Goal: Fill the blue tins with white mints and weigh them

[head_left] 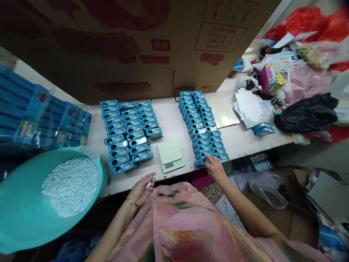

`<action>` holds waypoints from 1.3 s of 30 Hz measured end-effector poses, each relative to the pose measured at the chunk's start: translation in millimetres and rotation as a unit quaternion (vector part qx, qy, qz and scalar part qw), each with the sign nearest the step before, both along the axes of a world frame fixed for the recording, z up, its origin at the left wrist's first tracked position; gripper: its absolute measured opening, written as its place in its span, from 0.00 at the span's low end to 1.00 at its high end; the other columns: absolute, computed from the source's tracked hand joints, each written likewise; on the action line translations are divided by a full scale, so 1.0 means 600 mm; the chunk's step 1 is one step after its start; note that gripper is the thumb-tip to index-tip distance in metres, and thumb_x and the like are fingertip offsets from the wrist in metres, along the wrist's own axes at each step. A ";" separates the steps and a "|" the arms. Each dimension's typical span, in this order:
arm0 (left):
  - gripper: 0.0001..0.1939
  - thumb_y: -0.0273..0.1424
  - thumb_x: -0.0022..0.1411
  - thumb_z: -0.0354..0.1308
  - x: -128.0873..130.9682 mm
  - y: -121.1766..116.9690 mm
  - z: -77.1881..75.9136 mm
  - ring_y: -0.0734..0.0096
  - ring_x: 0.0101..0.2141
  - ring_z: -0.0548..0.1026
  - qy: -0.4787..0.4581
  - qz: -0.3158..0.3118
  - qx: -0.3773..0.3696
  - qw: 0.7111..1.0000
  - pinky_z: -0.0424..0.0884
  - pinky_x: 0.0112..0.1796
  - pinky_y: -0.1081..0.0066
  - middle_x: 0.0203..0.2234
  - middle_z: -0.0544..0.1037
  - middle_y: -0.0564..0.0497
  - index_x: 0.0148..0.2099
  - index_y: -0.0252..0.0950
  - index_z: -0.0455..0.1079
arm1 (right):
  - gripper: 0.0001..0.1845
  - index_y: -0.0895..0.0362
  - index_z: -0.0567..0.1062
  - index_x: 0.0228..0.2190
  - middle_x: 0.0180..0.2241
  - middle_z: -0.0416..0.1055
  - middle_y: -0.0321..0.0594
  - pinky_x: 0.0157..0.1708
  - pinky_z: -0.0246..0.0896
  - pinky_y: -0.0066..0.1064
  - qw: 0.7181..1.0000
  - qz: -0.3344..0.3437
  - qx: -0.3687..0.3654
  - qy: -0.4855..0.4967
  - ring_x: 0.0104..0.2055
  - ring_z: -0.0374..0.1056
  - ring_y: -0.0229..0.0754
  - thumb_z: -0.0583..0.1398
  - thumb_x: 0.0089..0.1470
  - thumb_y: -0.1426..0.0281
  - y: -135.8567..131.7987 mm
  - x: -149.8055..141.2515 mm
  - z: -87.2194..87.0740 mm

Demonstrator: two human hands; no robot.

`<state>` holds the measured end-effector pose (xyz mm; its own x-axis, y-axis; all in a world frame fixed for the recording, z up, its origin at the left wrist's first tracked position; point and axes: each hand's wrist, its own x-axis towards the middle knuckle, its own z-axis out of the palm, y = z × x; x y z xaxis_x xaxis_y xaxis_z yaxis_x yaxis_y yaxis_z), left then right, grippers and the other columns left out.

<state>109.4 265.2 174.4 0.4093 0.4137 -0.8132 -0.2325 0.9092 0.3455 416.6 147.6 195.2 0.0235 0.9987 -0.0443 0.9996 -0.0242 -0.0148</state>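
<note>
My left hand (142, 190) is closed around a few small white candy-like pieces (148, 185), beside the table's front edge. At the near end of the right-hand group, my right hand (215, 168) has its fingers on a small blue box (200, 162). This box group (200, 136) stands in two columns, each box showing a dark round opening on top. Another group of the same blue boxes (117, 144) stands to the left in three columns. Between the groups lies a pale digital kitchen scale (170, 152). A turquoise basin (105, 174) at the left holds many white pieces (72, 183).
A large cardboard box (122, 47) stands along the back of the white table (174, 109). Wrapped blue packs (43, 112) are stacked at the far left. On the right are silvery card sheets (249, 105), a black plastic bag (308, 112) and red bags (305, 23).
</note>
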 end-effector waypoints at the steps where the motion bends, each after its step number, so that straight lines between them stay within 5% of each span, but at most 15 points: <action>1: 0.09 0.18 0.51 0.52 0.001 -0.003 0.002 0.83 0.18 0.65 0.002 0.006 -0.001 1.000 0.60 0.15 0.84 0.20 0.68 0.52 0.36 0.29 0.69 | 0.10 0.55 0.72 0.31 0.47 0.60 0.44 0.42 0.49 0.38 1.000 0.014 0.009 0.010 0.47 0.52 0.47 0.51 0.50 0.76 0.011 -0.013 0.010; 6: 0.09 0.17 0.52 0.51 0.007 -0.018 0.011 0.81 0.20 0.68 0.023 0.042 -0.013 0.999 0.65 0.19 0.82 0.22 0.71 0.49 0.35 0.28 0.69 | 0.10 0.56 0.70 0.33 0.43 0.62 0.44 0.39 0.51 0.37 0.991 0.131 -0.009 0.038 0.41 0.55 0.45 0.51 0.50 0.76 0.116 -0.100 0.041; 12: 0.09 0.17 0.53 0.50 0.001 -0.031 0.019 0.80 0.21 0.70 0.029 0.094 -0.017 0.995 0.67 0.21 0.81 0.22 0.71 0.49 0.35 0.29 0.69 | 0.10 0.57 0.70 0.33 0.41 0.64 0.45 0.39 0.53 0.37 0.978 0.194 -0.018 0.082 0.41 0.58 0.43 0.51 0.52 0.76 0.209 -0.150 0.013; 20: 0.10 0.19 0.56 0.46 -0.027 -0.037 0.014 0.76 0.24 0.72 0.019 0.188 -0.057 0.980 0.71 0.25 0.77 0.23 0.72 0.45 0.35 0.27 0.68 | 0.15 0.56 0.68 0.43 0.41 0.67 0.44 0.45 0.57 0.39 0.958 0.013 0.122 0.260 0.45 0.60 0.44 0.52 0.53 0.68 0.149 -0.050 -0.015; 31: 0.10 0.21 0.57 0.46 -0.034 -0.024 0.010 0.71 0.30 0.74 0.005 0.212 -0.066 0.975 0.74 0.31 0.72 0.27 0.74 0.43 0.36 0.27 0.68 | 0.25 0.55 0.63 0.47 0.45 0.64 0.45 0.37 0.63 0.36 0.888 -0.089 0.058 0.446 0.42 0.63 0.42 0.58 0.44 0.70 0.132 -0.060 -0.071; 39: 0.10 0.22 0.57 0.45 -0.045 -0.033 0.011 0.70 0.31 0.74 0.004 0.219 -0.060 0.974 0.73 0.32 0.72 0.27 0.75 0.42 0.35 0.27 0.68 | 0.30 0.55 0.60 0.49 0.48 0.62 0.44 0.41 0.61 0.36 0.849 -0.103 0.017 0.519 0.48 0.60 0.42 0.59 0.41 0.71 0.155 -0.073 -0.101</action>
